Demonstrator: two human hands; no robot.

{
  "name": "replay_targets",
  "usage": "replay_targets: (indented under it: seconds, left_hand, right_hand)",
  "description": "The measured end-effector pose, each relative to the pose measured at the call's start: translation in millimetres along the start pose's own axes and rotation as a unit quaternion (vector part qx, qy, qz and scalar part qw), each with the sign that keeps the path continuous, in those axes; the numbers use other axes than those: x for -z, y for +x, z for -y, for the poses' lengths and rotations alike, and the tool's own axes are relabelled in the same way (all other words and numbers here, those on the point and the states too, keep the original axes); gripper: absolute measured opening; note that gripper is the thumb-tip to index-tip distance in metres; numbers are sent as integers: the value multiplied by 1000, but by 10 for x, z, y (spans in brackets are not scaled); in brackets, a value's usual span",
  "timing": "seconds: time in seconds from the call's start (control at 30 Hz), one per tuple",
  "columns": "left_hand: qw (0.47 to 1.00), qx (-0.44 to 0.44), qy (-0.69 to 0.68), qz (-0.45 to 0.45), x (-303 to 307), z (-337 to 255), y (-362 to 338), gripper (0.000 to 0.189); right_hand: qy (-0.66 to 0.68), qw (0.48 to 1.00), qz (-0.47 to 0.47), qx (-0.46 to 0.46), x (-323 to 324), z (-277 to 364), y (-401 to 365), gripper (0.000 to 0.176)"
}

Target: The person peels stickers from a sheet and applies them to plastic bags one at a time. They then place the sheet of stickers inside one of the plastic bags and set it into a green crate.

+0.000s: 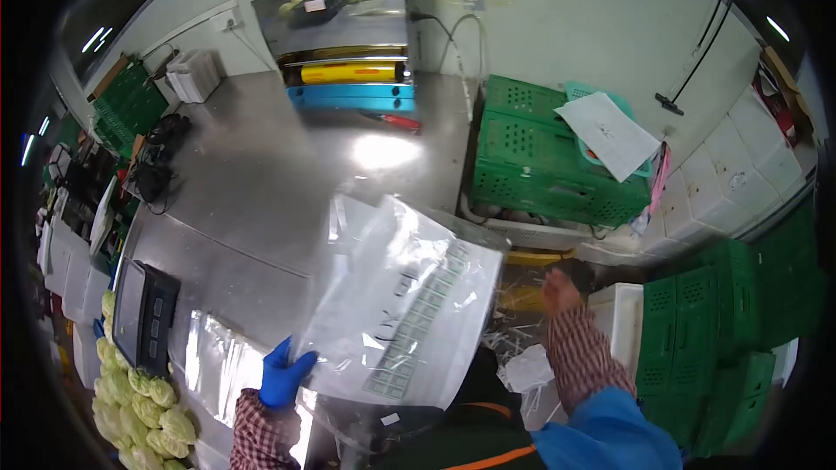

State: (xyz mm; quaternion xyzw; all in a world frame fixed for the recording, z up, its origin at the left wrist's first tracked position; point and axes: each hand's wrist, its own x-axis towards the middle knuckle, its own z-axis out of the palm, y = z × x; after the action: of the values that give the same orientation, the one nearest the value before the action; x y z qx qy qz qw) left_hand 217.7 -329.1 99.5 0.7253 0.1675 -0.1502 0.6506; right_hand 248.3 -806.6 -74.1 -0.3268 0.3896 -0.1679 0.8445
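Observation:
My left hand [286,373], in a blue glove, grips the lower left edge of a clear plastic bag [418,287]. Inside the bag are white sheets with handwriting and a strip of green printed labels. To the right, my bare right hand [562,291] is away from the bag, low beside the green crates; its fingers are blurred and I cannot make out whether they hold anything. Below it lie a crumpled white paper [529,369] and scattered strips.
A wrapping machine [348,74] and a red-handled tool [401,123] are on the steel table [235,174]. A black scale [145,318], plastic bags [218,365] and lettuce heads [144,413] lie left. Green crates [557,157] stand right, with more [697,331] lower down.

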Motion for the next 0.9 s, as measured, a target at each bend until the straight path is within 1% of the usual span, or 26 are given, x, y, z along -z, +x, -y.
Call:
replay_targets:
  seconds: [0.03,0.1,0.13,0.17,0.2,0.23,0.27,0.3,0.33,0.37,0.43,0.47,0.5,0.57,0.6,0.63,0.67,0.73,0.77,0.83,0.87,0.9]
  left_hand:
    - [999,-11,-39,-14,-122,14,-11,32]
    - [996,-24,-58,-58,-521,73,69,30]
    - [997,-3,-47,-64,-710,126,147,30]
    - [997,18,-38,-69,-923,194,244,31]
    - [994,45,-70,-68,-1199,221,347,31]
    - [993,55,-89,-63,-1518,237,458,31]
    - [992,50,-102,-57,-1819,329,568,32]
    - [992,54,-106,-54,-2099,334,651,34]
    - [990,93,-78,-75,-2358,345,702,36]
    - [986,90,-132,-51,-2537,424,751,34]
    - [988,101,-102,-54,-2749,525,792,34]
    - [987,111,-102,-61,-2847,562,783,34]
    - [983,117,-114,-81,-2910,585,760,33]
    - [980,122,-124,-102,-3084,549,732,32]
    - [973,123,-149,-124,-3192,515,720,32]
    - [966,124,-175,-146,-3298,498,701,32]
    - [965,124,-177,-148,-3348,545,677,32]
    - [958,101,-181,-198,-3537,624,664,32]
    - [955,135,-168,-206,-3575,775,629,33]
    - [951,107,-181,-225,-3874,727,643,32]
    - [959,90,-162,-216,-3930,837,685,32]
    - [965,71,-146,-206,-4010,850,735,31]
  right_hand:
    - [-29,999,-8,-39,-264,249,196,8]
    - [13,985,155,-75,-103,475,1368,16]
    - [16,984,157,-76,-298,599,1504,16]
    - [19,998,26,-60,-598,761,1554,16]
    - [20,994,-101,-36,-814,989,1696,17]
    - [16,995,-96,-28,-733,1118,2089,17]
    - [78,995,-2,-61,-556,1156,2530,17]
    - [140,981,83,-104,-625,1284,2578,17]
    - [124,980,-108,-109,-726,1360,2647,41]
    - [117,978,-125,-121,-747,1390,2547,41]
    - [198,952,-126,-196,-780,1490,2504,45]
    - [228,941,-164,-188,-813,1531,2492,41]
    - [224,940,-168,-196,-862,1538,2489,41]
    - [235,928,-224,-182,-979,1581,2514,29]
    - [211,929,-243,-183,-1043,1611,2529,18]
    - [208,930,-242,-184,-1034,1631,2564,18]
    - [203,934,-224,-188,-1011,1570,2536,17]
    - [213,943,-178,-186,-961,1560,2514,14]
    - [213,939,-198,-185,-978,1612,2475,17]
    - [220,942,-175,-186,-1098,1794,2308,21]
    - [206,951,-143,-182,-1149,1884,2249,21]
    - [206,948,-158,-187,-1181,1947,2252,21]
